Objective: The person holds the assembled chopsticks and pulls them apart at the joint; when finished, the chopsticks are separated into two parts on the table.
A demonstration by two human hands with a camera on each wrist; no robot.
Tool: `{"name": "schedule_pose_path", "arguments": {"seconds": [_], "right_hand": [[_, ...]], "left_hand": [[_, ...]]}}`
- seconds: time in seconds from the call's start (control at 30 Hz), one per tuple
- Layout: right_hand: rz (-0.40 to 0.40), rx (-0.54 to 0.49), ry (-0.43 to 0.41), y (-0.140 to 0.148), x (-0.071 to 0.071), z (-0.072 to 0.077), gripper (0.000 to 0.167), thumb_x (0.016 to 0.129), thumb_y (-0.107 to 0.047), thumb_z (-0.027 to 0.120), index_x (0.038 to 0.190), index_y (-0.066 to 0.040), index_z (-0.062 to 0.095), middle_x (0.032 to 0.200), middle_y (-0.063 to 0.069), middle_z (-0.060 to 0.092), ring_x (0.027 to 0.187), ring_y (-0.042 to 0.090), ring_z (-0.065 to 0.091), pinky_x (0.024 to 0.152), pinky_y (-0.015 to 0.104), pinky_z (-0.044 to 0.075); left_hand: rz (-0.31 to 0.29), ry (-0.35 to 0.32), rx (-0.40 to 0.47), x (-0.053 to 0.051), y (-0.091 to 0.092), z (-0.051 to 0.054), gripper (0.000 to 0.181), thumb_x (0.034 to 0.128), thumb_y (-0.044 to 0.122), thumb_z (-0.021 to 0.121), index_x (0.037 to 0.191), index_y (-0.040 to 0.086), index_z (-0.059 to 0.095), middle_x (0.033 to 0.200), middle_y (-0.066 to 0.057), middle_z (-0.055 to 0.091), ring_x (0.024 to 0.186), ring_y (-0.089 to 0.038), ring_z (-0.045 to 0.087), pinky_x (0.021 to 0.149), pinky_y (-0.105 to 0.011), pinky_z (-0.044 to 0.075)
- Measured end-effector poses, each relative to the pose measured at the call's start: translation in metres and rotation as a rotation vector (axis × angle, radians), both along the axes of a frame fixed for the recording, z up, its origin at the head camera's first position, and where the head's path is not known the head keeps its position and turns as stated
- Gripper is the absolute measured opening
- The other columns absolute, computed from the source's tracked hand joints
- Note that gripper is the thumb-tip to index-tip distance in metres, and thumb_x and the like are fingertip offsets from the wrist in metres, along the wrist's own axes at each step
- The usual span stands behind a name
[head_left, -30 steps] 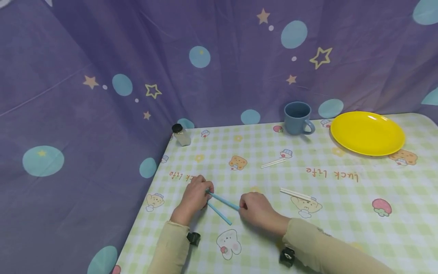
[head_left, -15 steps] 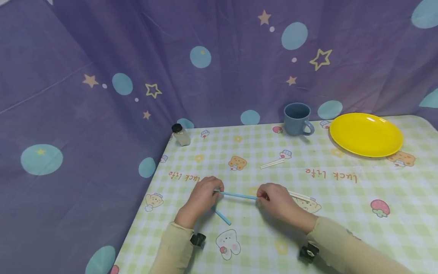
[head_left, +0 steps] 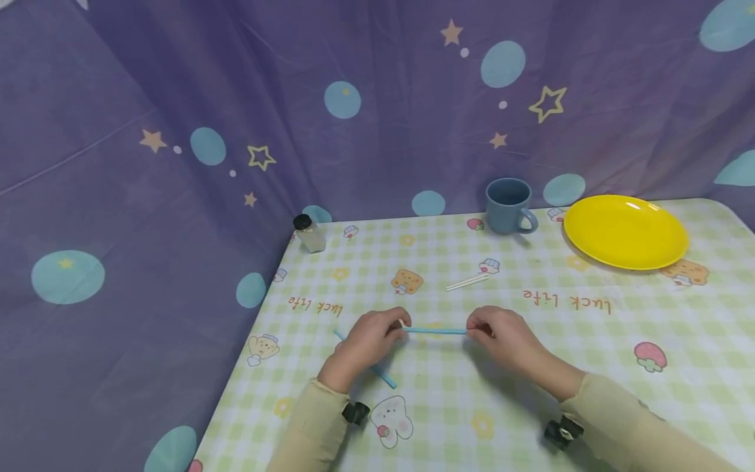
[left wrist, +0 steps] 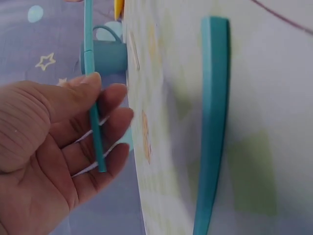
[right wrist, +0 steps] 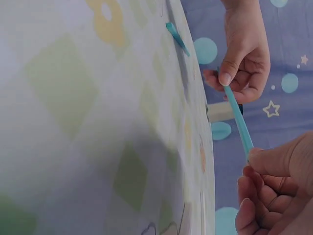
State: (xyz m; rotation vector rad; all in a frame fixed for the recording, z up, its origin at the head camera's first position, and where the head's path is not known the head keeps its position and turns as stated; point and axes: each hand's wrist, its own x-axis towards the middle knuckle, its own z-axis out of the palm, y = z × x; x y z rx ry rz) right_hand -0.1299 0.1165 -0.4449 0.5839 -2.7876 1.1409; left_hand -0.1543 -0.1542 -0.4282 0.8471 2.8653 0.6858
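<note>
A thin light-blue chopstick (head_left: 438, 331) is held level above the table, stretched between both hands. My left hand (head_left: 368, 341) pinches it between thumb and fingers; in the left wrist view its end (left wrist: 99, 147) passes down across the curled fingers. At the other end, my right hand (head_left: 510, 337) pinches the tip with thumb and forefinger. A second blue chopstick (head_left: 385, 377) lies on the tablecloth beneath the left hand, which hides its middle. Behind the hands lies a pair of short white sticks (head_left: 468, 282).
A shaker with a black lid (head_left: 309, 234) stands at the back left corner. Along the back are a blue-grey mug (head_left: 508, 208) and a yellow plate (head_left: 625, 233). A purple curtain (head_left: 377, 157) hangs behind the checked tablecloth (head_left: 590, 341).
Both hands have moved right, lifting the held chopstick away from the other blue one and turning it level. The right hand now covers the second pair of white sticks.
</note>
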Motion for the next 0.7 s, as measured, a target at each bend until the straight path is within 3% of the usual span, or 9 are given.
{"name": "schedule_pose_path", "arguments": {"seconds": [0.33,0.53,0.7], "right_hand": [[-0.006,-0.006,0.006,0.027,0.001,0.000,0.017,0.086,-0.006,0.074,0.079,-0.018,0.063,0.074,-0.010,0.057,0.066,0.007,0.048,0.063,0.028,0.044],[0.001,-0.004,-0.005,0.043,0.003,0.000,0.017,0.085,-0.007,0.075,0.080,-0.018,0.063,0.077,-0.012,0.060,0.069,0.007,0.051,0.066,0.028,0.047],[0.001,0.003,0.004,0.053,0.005,0.001,0.016,0.085,-0.008,0.075,0.082,-0.019,0.064,0.076,-0.012,0.062,0.069,0.005,0.052,0.065,0.028,0.048]], "left_hand": [[-0.121,-0.072,0.104,-0.001,0.020,-0.007,0.016,0.0910,0.014,0.069,0.105,0.019,0.074,0.092,0.002,0.073,0.078,-0.003,0.061,0.074,-0.023,0.049],[-0.148,-0.170,0.207,-0.001,0.033,-0.014,0.015,0.0935,0.014,0.067,0.106,0.019,0.072,0.092,0.004,0.071,0.077,-0.003,0.060,0.073,-0.020,0.047],[-0.161,-0.184,0.261,-0.001,0.042,-0.016,0.014,0.0944,0.014,0.065,0.106,0.017,0.071,0.095,0.000,0.072,0.072,-0.005,0.058,0.070,-0.020,0.046]]}}
